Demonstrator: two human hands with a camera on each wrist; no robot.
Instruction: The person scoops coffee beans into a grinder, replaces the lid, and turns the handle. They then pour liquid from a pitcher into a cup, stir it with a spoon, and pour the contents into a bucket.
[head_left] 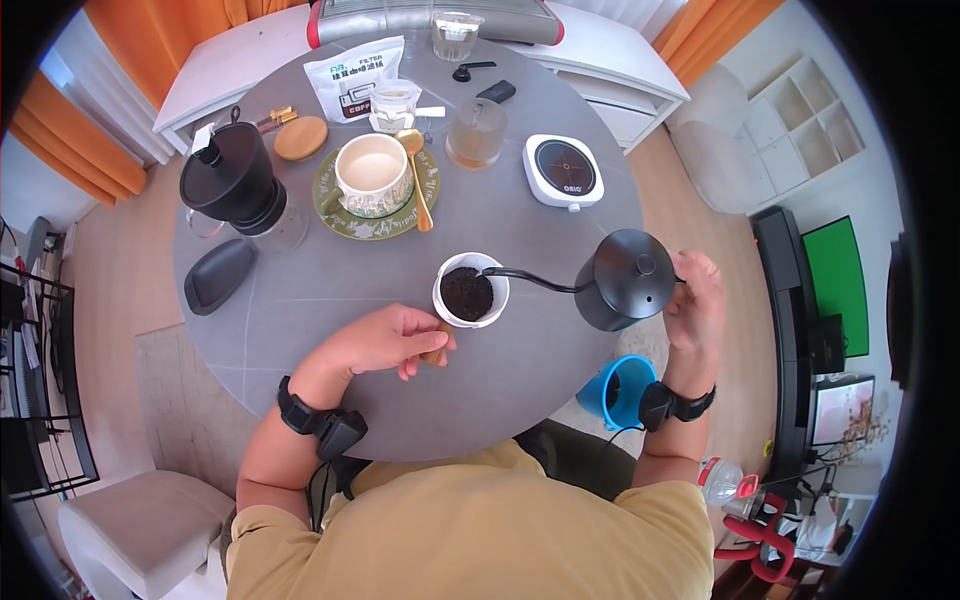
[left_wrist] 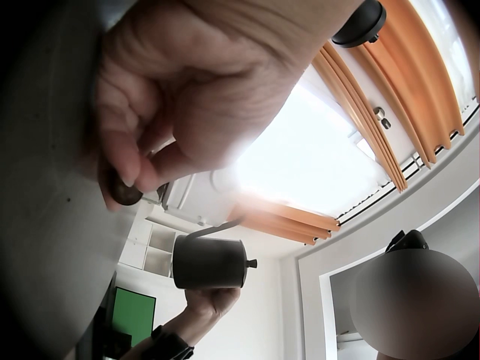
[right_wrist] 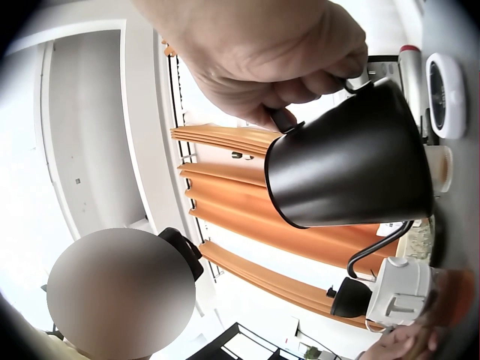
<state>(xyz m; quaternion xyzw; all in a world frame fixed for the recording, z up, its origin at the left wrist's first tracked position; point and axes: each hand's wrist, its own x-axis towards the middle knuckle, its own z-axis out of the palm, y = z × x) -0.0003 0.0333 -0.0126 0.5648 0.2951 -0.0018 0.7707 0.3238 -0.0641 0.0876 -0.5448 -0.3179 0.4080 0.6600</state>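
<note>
My left hand grips the wooden handle of a white cup standing near the middle of the table. Dark coffee grounds fill the inside of the cup. Off to the right, my right hand holds a black gooseneck kettle by its handle. The kettle's thin spout reaches left, its tip over the cup's rim and the grounds. In the right wrist view the kettle hangs above the tabletop, fingers curled round the handle. The left wrist view shows fingertips and thumb around the wooden handle's end.
Beyond the cup stand a cream mug on a green plate with a golden spoon, a glass and a white scale. A black grinder stands left. Below the table's right edge is a blue bin.
</note>
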